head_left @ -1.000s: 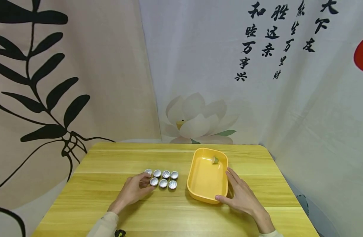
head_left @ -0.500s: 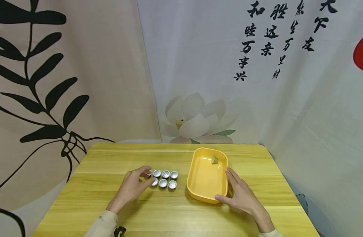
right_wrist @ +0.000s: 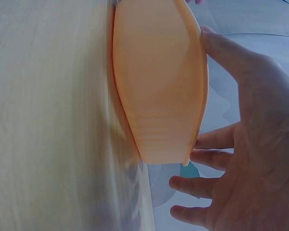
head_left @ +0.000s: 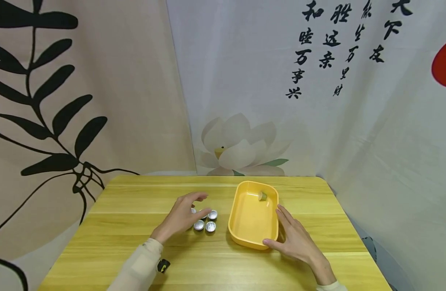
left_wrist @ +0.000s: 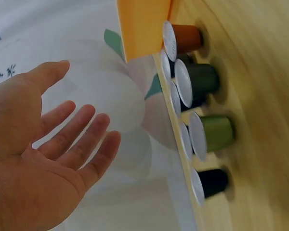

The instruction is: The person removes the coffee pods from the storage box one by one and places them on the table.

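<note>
item: coffee capsules (head_left: pixel 205 220), foil-topped, clustered at lower centre of the head view on the wooden table (head_left: pixel 135 202). our left hand (head_left: pixel 183 216) hovers over them, fingers spread, grasping nothing. our right hand (head_left: pixel 295 240) lies flat, fingers relaxed, touching the yellow tray (head_left: pixel 250 242), one capsule (head_left: pixel 262 196) inside.

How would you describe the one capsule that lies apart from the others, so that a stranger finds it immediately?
Start at the wooden table and find the yellow tray on its right half. The lone capsule lies on its side in the tray's far right corner. The other capsules stand grouped on the bare table left of the tray, foil tops up.
</note>
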### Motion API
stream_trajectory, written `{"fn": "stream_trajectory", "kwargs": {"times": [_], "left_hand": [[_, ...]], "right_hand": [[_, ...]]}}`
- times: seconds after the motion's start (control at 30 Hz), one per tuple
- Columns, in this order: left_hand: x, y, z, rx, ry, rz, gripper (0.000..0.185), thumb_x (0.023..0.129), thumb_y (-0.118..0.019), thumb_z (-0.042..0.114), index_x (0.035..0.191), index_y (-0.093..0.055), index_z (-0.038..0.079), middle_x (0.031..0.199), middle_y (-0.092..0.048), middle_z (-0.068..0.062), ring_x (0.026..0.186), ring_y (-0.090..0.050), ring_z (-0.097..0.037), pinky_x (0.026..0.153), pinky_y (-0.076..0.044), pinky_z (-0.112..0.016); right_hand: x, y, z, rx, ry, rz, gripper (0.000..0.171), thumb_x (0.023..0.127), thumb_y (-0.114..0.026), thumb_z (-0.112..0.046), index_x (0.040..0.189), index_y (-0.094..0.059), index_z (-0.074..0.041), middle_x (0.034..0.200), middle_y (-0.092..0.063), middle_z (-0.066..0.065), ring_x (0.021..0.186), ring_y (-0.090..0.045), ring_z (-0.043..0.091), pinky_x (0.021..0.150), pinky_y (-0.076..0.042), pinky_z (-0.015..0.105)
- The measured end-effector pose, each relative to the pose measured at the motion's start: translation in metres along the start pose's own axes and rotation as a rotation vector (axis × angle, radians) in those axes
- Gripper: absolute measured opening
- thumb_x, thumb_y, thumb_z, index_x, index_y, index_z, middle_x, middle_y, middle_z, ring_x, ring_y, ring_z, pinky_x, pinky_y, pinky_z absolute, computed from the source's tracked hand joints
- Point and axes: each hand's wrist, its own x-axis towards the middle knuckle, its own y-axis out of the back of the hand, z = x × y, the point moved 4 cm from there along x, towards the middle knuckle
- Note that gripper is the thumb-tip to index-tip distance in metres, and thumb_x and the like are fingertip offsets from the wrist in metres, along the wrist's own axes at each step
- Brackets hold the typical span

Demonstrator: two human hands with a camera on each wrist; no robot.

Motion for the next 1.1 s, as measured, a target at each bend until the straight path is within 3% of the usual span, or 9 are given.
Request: {"fn": "stream_trajectory", "kwargs": {"times": [0.17, 0.53, 0.77, 1.1], "left_hand": [[0.020, -0.011, 0.010, 0.005, -0.081, -0.027, 0.053, 0.105, -0.084, 0.028, 0.151, -0.068, 0.007, 0.148, -0.075, -0.015, 0.133, -0.074, -0.037, 0.107, -0.065, -0.056], [0.061, -0.036, 0.041, 0.056, -0.226, -0.106, 0.054, 0.105, -0.084, 0.030, 0.149, -0.069, 0.004, 0.153, -0.072, -0.015, 0.143, -0.070, -0.035, 0.121, -0.059, -0.053], [0.084, -0.054, 0.053, 0.074, -0.260, -0.188, 0.057, 0.105, -0.083, 0.032, 0.153, -0.067, 0.005, 0.156, -0.071, -0.014, 0.148, -0.067, -0.033, 0.127, -0.054, -0.051], [0.114, -0.082, 0.067, 0.107, -0.280, -0.297, 0.057, 0.108, -0.080, 0.031, 0.154, -0.065, 0.002, 0.158, -0.070, -0.014, 0.149, -0.065, -0.033, 0.127, -0.055, -0.048]], "right_hand": [[0.000, 0.000, 0.000, 0.001, -0.001, 0.001, 0.120, 0.092, -0.082, -0.073, 0.174, -0.036, 0.002, 0.186, -0.030, 0.021, 0.162, -0.046, 0.053, 0.125, -0.042, 0.079], [0.000, 0.000, 0.002, 0.003, -0.007, -0.001, 0.120, 0.092, -0.082, -0.074, 0.174, -0.036, 0.001, 0.186, -0.029, 0.021, 0.163, -0.045, 0.053, 0.126, -0.041, 0.080], [0.001, -0.001, 0.002, 0.005, -0.012, -0.010, 0.120, 0.093, -0.080, -0.074, 0.175, -0.035, 0.000, 0.186, -0.029, 0.021, 0.164, -0.044, 0.052, 0.127, -0.040, 0.080], [0.001, -0.001, 0.003, 0.002, -0.004, -0.002, 0.119, 0.093, -0.081, -0.074, 0.175, -0.036, -0.001, 0.186, -0.031, 0.020, 0.164, -0.045, 0.051, 0.127, -0.040, 0.079]]}}
